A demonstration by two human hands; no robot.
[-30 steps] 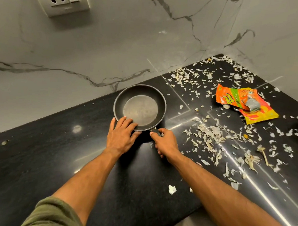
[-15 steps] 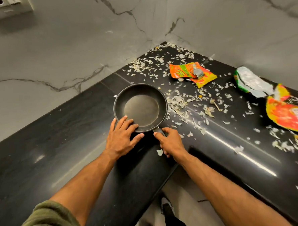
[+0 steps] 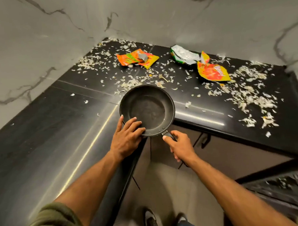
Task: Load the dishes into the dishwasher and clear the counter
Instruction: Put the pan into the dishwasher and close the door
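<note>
A small black frying pan sits at the inner corner edge of the black counter, its near rim and short handle jutting past the edge. My left hand rests on the pan's near left rim, fingers lying over the rim into the pan. My right hand grips the pan's handle below the rim, over the floor gap. The pan looks empty.
White peel scraps litter the counter behind and right of the pan. An orange wrapper, a torn green-silver packet and an orange-yellow packet lie near the marble wall. Cabinet fronts and my shoes are below.
The pan has been drawn toward the counter's inner corner edge, with both hands on it. My view has swung right, revealing more packets and scraps.
</note>
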